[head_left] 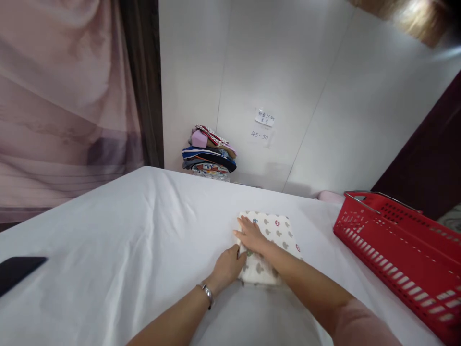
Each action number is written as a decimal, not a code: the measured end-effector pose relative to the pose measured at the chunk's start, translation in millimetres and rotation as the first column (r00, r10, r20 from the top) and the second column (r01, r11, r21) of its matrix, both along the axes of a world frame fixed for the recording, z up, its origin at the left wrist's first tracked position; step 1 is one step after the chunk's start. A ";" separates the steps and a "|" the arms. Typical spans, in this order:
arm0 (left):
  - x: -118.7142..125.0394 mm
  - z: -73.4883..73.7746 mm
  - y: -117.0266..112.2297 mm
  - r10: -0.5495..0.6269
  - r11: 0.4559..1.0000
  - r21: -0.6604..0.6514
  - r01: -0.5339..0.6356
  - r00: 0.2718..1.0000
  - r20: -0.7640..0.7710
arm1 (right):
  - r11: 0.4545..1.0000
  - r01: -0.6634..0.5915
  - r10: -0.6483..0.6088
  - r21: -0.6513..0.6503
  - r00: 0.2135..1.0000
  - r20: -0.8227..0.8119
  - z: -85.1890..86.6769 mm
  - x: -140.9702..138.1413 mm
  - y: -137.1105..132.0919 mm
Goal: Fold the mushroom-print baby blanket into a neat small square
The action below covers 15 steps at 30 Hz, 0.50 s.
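While the right hand (250,234) lies over the upper left part of a folded cloth (279,235), its fingers are stretched out and slightly spread on the fabric. The left hand (227,265) is just below it, at the cloth's left edge, with the thumb on top; whether its fingers pinch the fabric there, I cannot tell, as they are partly hidden. A silvery band (207,294) circles the left wrist, and a pink sleeve (363,327) covers part of the right arm.

The cloth, white with grey, red and bluish mushroom-like shapes, lies flat on the white-covered tabletop (108,250), right of its middle. Farther right is a red basket (399,247) with slotted sides and metal handles, well apart from the cloth; a pink bundle (330,197) shows behind its far left corner. A flat black object (19,270) lies at the left edge of the view.

Beyond the far edge, a stack of folded clothes (211,154) stands by the white wall (194,57), which bears a handwritten label (264,117) above the figures "45-50" (260,135). A pink curtain (65,96) hangs at left.
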<state>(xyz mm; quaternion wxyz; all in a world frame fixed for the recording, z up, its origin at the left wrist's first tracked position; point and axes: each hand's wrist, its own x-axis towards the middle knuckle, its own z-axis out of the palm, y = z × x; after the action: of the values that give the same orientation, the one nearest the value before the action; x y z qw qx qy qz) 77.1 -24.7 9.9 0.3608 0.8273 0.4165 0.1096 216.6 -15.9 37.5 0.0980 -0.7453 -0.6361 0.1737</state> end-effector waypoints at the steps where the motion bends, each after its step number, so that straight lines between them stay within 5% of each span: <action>1: 0.5 -0.1 0.1 0.001 1.000 -0.003 -0.001 1.000 0.009 | 1.000 -0.020 0.020 0.019 1.000 -0.020 0.3 -3.5 -13.1; 5: 1.0 -0.3 1.0 0.015 1.000 -0.006 -0.015 1.000 -0.002 | 0.987 -0.105 0.114 0.122 0.991 -0.068 3.5 -6.6 -68.5; 8: -1.3 0.3 1.4 0.024 0.999 -0.023 -0.024 1.000 0.020 | 0.989 -0.057 0.063 0.134 0.997 -0.041 2.7 13.0 -105.6; 12: -3.3 0.8 2.0 0.092 0.993 -0.077 -0.086 0.992 0.090 | 0.952 0.225 -0.225 0.207 0.974 -0.023 -13.0 63.6 -145.1; 15: -1.1 0.4 3.6 0.128 0.989 -0.091 -0.118 0.986 0.110 | 0.837 0.514 -0.463 0.186 0.847 -0.260 -29.9 96.1 -164.6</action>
<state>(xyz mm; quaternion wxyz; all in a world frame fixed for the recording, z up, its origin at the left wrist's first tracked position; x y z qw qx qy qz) 76.0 -21.2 10.3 0.4112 0.7763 0.4496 0.1616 312.8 -180.5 7.6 0.2967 -0.8432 -0.4268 0.1374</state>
